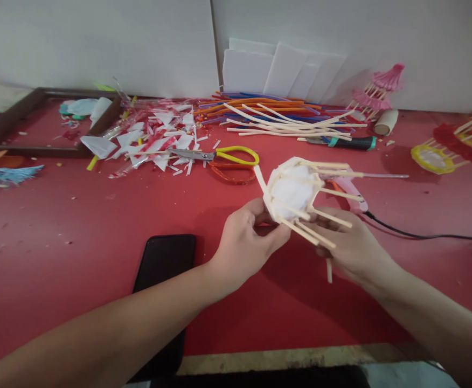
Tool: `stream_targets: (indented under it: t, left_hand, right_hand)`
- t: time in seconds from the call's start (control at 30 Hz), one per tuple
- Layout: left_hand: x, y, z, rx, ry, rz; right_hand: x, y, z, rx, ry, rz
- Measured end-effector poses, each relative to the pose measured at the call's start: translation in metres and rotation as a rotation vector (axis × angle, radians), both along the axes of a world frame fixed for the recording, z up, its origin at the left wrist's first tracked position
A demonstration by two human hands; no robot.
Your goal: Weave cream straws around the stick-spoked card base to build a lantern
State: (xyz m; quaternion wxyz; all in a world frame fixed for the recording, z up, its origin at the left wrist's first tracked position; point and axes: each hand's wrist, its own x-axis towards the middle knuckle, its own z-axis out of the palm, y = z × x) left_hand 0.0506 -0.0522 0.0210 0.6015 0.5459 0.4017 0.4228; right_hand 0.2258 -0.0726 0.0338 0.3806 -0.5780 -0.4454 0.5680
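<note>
Above the red table I hold a small craft frame (293, 189), a white round panel ringed with cream sticks that jut out to the right. My left hand (248, 237) grips its lower left rim, thumb in front and fingers curled behind. On the lower right, my right hand (343, 237) is closed around the frame's underside, its fingertips partly hidden by the sticks. Just behind the frame lies a pink glue gun (349, 188), partly covered by the sticks. Scissors (215, 156) with yellow and orange handles rest to the left.
A black phone (165, 261) lies by my left forearm. Paper scraps (159, 134), coloured pipe cleaners (260, 105), cream strips (288, 126) and a dark-handled tool (353, 143) are behind. White cards (248, 70) lean on the wall. Pink (375, 91) and red-yellow (438, 159) crafts stand right; a cable (417, 235) trails rightward.
</note>
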Motion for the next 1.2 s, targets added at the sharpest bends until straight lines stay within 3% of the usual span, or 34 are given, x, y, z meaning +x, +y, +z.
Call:
stream_targets:
  t: [0.13,0.3,0.6,0.77,0.9,1.03,1.13,1.2]
  left_hand:
    - [0.002,0.001,0.001,-0.068,-0.075,0.034]
    - [0.002,0.000,0.003,-0.120,-0.133,0.035]
    - [0.000,-0.001,0.007,-0.003,-0.120,0.035]
    - [0.001,-0.002,0.006,0.021,-0.102,0.038]
    - [0.002,-0.002,0.002,-0.053,-0.180,0.013]
    - [0.005,0.000,-0.002,-0.277,-0.355,-0.012]
    - [0.005,0.003,-0.003,-0.434,-0.429,0.017]
    - [0.005,0.004,-0.002,-0.474,-0.433,0.035]
  right_hand:
    - [-0.001,-0.001,-0.001,0.153,-0.121,0.012]
    - [0.004,-0.004,-0.010,0.123,-0.172,-0.044]
    - [-0.002,-0.004,0.000,0.296,-0.381,-0.071]
    - [0.000,-0.001,-0.002,0.259,-0.343,-0.038]
    - [-0.001,-0.001,-0.003,0.251,-0.319,-0.083]
    - [-0.004,-0.004,-0.004,0.584,-0.499,-0.117]
    - [-0.003,-0.005,-0.007,0.949,-0.763,-0.026]
    - [-0.001,-0.005,-0.008,1.108,-0.928,0.045]
